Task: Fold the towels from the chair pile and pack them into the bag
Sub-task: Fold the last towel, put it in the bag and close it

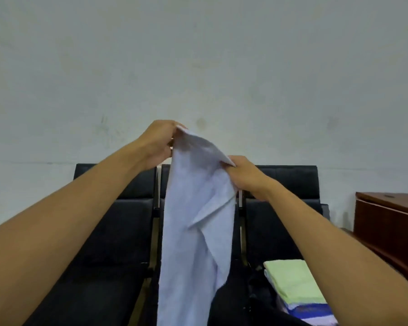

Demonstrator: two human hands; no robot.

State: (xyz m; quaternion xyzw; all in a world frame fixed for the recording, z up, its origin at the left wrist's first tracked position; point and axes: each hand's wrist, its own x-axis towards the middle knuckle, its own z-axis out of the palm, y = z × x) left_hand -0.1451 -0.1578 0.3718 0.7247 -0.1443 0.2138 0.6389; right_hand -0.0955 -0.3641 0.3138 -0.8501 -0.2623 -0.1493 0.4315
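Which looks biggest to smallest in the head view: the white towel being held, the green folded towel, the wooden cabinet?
1. White towel, though nearness to the camera inflates it.
2 and 3. Wooden cabinet and green towel look alike; the cabinet is cut off, so unranked.

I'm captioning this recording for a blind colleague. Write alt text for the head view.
Both hands hold up a pale blue towel by its top edge, left hand higher than right hand, so it hangs in front of a row of black chairs against a pale wall. At lower right lies a folded stack topped by a green towel.
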